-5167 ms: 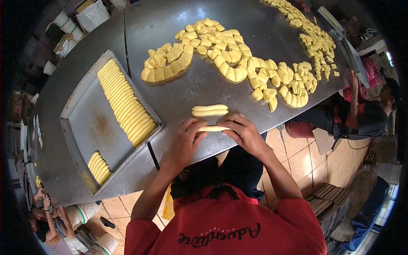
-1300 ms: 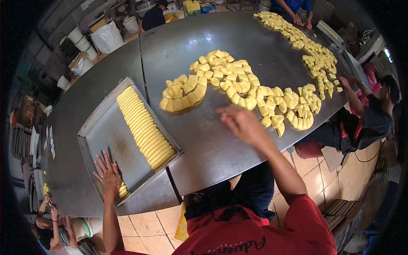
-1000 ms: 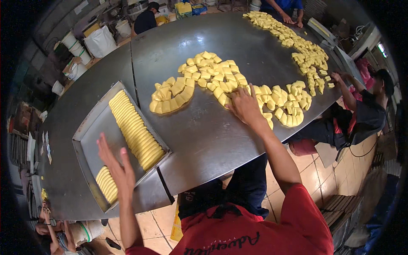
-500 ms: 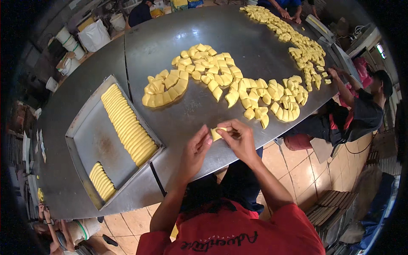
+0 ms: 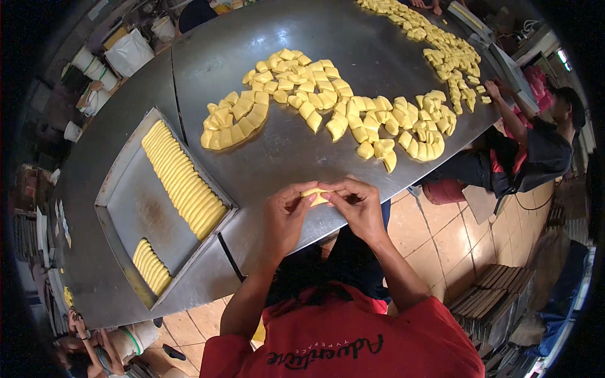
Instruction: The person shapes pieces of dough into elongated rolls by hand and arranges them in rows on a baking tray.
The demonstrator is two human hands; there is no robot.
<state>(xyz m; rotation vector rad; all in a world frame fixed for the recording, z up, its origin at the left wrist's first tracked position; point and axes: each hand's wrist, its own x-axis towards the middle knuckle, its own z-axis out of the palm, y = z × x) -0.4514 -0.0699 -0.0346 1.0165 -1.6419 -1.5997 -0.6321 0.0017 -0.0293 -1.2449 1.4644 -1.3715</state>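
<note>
Between the fingertips of both hands is a small piece of yellow dough [image 5: 315,196], held just above the near edge of the metal table. My left hand [image 5: 288,211] pinches its left end, thumb toward me. At the other end, my right hand [image 5: 354,205] grips it with thumb and fingers. To the left lies a metal tray [image 5: 126,183] with a long row of rolled dough sticks [image 5: 183,179] and a shorter row [image 5: 151,267] at its near corner. Beyond my hands, many cut dough pieces [image 5: 302,82] are spread in a loose curving band.
More dough pieces [image 5: 447,57] cover the table's far right. A co-worker [image 5: 532,148] reaches onto the table from the right; another person [image 5: 88,343] is at the lower left. Stacked trays [image 5: 488,296] stand on the tiled floor, and buckets [image 5: 94,69] line the far left.
My left hand has closed in and now grips the dough piece too; before, its fingers were apart beside it. The dough now lies lengthwise between both hands. The view has shifted slightly.
</note>
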